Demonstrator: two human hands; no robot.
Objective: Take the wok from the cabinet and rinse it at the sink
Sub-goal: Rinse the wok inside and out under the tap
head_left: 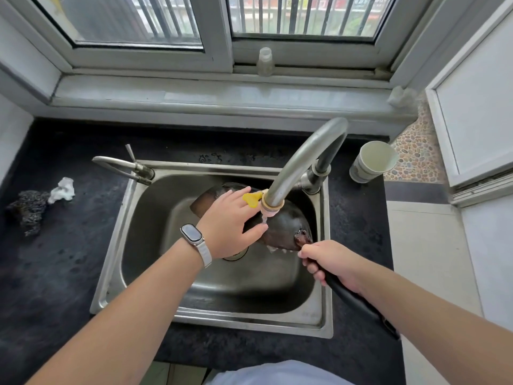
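One sink, one wok. Two taps: large tap at sink's right rear corner, small tap at left rear. Counter: one cup, right edge; one tissue, one scourer, left edge.

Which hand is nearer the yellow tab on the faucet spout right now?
Left. The left hand lies open just beside the yellow tab, over the wok. The right hand is farther off, lower right, gripping the wok handle.
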